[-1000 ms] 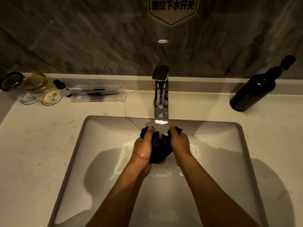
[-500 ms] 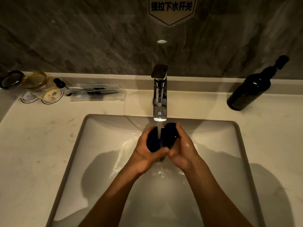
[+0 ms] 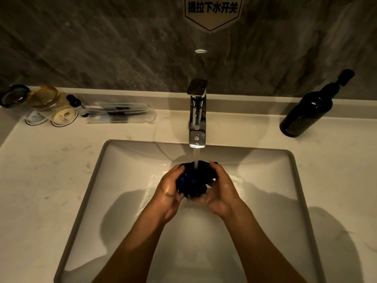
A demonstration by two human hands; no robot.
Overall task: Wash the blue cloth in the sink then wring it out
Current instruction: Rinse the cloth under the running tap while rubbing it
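The blue cloth [image 3: 193,180] is bunched into a wet dark wad over the middle of the white rectangular sink [image 3: 126,180]. My left hand [image 3: 168,190] cups its left side and my right hand [image 3: 221,190] cups its right side, both wet, with fingers curled over the top. Water runs from the chrome faucet [image 3: 197,117] straight onto the top of the cloth. Water spreads across the basin floor around my hands.
A dark bottle [image 3: 310,109] leans at the back right of the pale counter. At the back left stand a glass jar [image 3: 44,99], a dark-rimmed dish [image 3: 14,96], round coasters [image 3: 63,118] and wrapped toiletries [image 3: 120,114]. A dark marbled wall rises behind.
My hands have spread slightly and rolled the cloth, which now shows as a fuller wad between them under the stream. The view has shifted a little.
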